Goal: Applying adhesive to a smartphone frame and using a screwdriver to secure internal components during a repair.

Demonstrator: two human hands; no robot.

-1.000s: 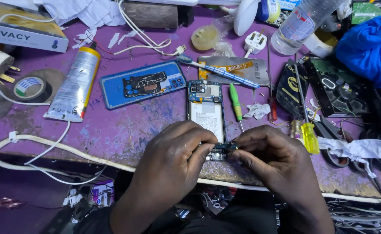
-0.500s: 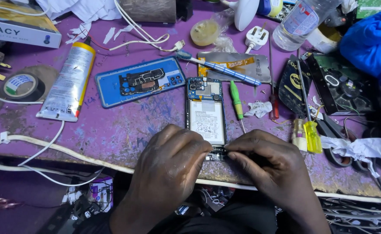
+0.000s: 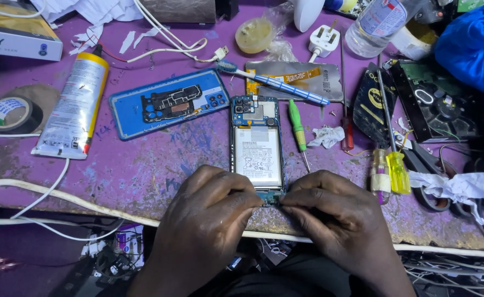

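Note:
An opened phone (image 3: 256, 142) lies back-up on the purple table, its white battery and blue circuit board exposed. My left hand (image 3: 209, 217) and my right hand (image 3: 335, 220) meet at the phone's near end, fingertips pinching a small part at the bottom board (image 3: 271, 196). Whether a tool is between the fingers is hidden. The phone's blue back cover (image 3: 167, 103) lies to the upper left. A green screwdriver (image 3: 297, 127) rests just right of the phone.
A glue tube (image 3: 74, 107) and tape roll (image 3: 9, 111) lie left. A toothbrush (image 3: 275, 82), flat metal plate (image 3: 308, 77), red screwdriver (image 3: 345, 93), yellow-handled tools (image 3: 390, 170), plug (image 3: 323, 39), bottle (image 3: 374, 25) and circuit boards (image 3: 434, 102) crowd the right. White cable (image 3: 60, 195) runs along the table's front edge.
Both hands stay pinched at the phone's near end, with only small finger shifts. The view has drifted slightly, so the table's items sit a little lower in frame.

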